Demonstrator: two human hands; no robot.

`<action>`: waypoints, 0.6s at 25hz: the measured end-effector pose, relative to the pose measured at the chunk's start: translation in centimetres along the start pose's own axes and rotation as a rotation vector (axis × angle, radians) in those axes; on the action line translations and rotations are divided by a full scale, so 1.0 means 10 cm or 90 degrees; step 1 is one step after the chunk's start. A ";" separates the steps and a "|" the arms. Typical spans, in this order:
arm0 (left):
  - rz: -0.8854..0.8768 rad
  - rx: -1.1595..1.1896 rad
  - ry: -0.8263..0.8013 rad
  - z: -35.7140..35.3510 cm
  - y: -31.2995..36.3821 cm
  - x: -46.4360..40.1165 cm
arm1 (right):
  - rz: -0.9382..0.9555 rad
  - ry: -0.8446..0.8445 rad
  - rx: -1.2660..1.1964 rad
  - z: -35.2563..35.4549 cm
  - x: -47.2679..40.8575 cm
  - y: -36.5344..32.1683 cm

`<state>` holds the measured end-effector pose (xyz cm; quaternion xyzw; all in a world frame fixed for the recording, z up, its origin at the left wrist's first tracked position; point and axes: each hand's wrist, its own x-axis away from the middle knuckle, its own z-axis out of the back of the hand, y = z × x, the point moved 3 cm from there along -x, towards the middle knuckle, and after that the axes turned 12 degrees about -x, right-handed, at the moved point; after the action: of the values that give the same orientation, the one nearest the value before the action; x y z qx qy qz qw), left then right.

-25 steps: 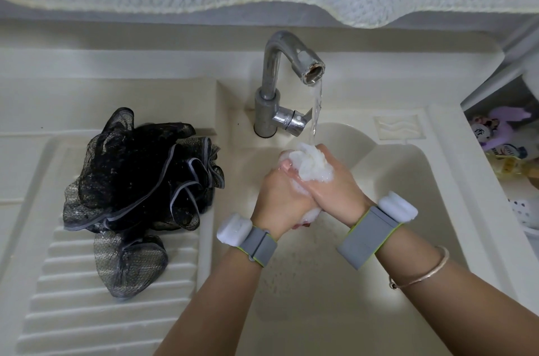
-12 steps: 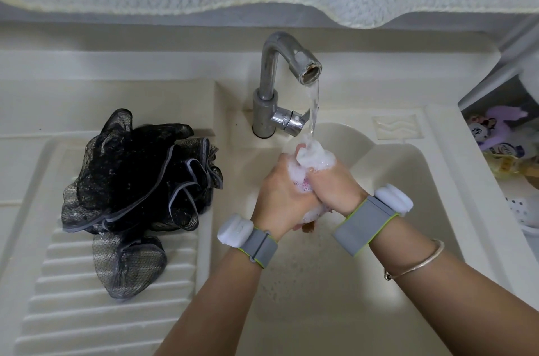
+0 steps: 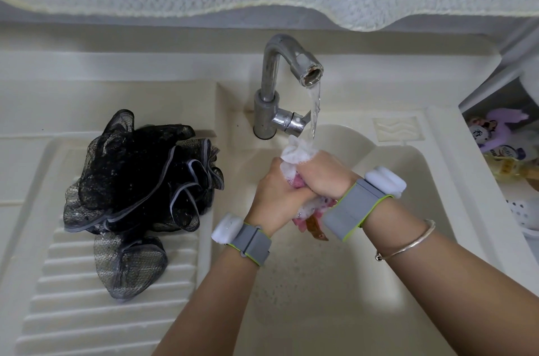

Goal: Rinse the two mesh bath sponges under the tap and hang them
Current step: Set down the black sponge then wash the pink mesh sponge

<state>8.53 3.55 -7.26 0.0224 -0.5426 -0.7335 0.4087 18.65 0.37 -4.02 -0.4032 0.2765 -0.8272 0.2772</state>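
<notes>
Head view: well left of our left hand, the black mesh sponge lies on the ribbed drainboard. Both it and our right hand squeeze the white-pink sponge under the tap stream.

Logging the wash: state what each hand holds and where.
Both the left hand and right hand squeeze the white-and-pink mesh sponge around its bunched middle.

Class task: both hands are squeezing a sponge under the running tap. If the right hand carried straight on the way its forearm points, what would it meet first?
The right hand points up-left, so it would first press into the left hand gripping the same white-and-pink sponge; beyond them, probably the tap base, though depth is unclear.
</notes>
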 end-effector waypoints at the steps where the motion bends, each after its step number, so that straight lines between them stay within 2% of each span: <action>1: 0.006 0.003 0.001 -0.01 -0.02 -0.02 | -0.020 0.006 0.020 0.00 -0.01 -0.03; 4: 0.017 0.003 0.006 -0.02 -0.04 -0.05 | -0.028 -0.001 0.079 0.01 0.05 -0.14; 8: 0.034 -0.035 0.016 -0.01 0.01 -0.08 | -0.001 -0.024 0.055 0.10 0.17 -0.23; 11: 0.063 0.049 0.060 -0.01 0.02 -0.03 | 0.065 -0.031 0.056 0.13 0.21 -0.26; 13: 0.012 0.099 0.073 0.01 0.05 0.00 | 0.076 0.005 -0.043 0.21 0.22 -0.22; 15: -0.042 0.100 0.037 0.05 0.09 0.01 | 0.008 0.057 -0.210 0.23 0.25 -0.11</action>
<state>8.75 3.76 -6.31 0.0934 -0.5854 -0.7006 0.3972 19.00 -1.05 -0.78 -0.4039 0.4235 -0.7858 0.1999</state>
